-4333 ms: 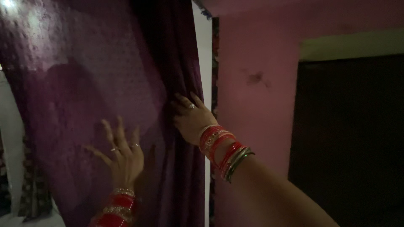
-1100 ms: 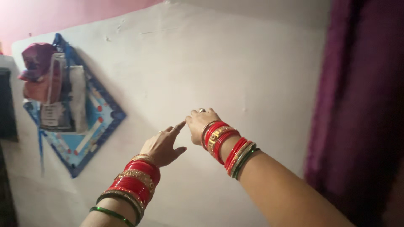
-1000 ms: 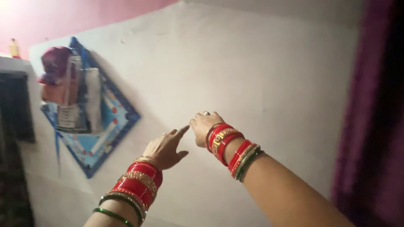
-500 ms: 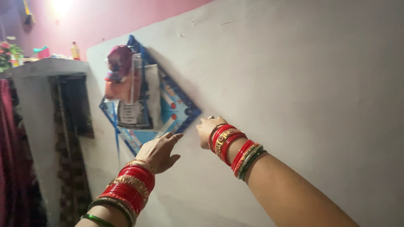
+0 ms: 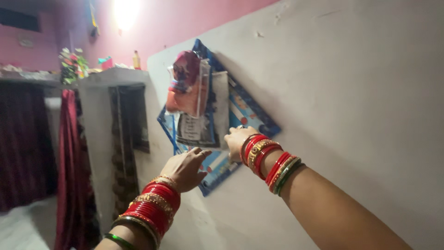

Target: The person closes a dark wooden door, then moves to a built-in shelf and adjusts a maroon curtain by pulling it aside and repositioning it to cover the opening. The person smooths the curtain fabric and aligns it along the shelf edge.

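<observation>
Both hands' fingers loosely apart, touching blue board (image 5: pixel 249 115) on wall.

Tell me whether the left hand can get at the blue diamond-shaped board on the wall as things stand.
Probably yes. The left hand is raised right in front of the blue board's lower edge, fingers stretched toward it, with nothing between. The hanging bags cover only the board's upper middle, and the right hand is beside it.

Both arms stretch forward and up — the left hand (image 5: pixel 185 167) lower, fingers (image 5: pixel 200 152) loosely extended; the right hand (image 5: pixel 237 140) higher, fingers curled under, wrist bent, bangles stacked on each forearm.
</observation>
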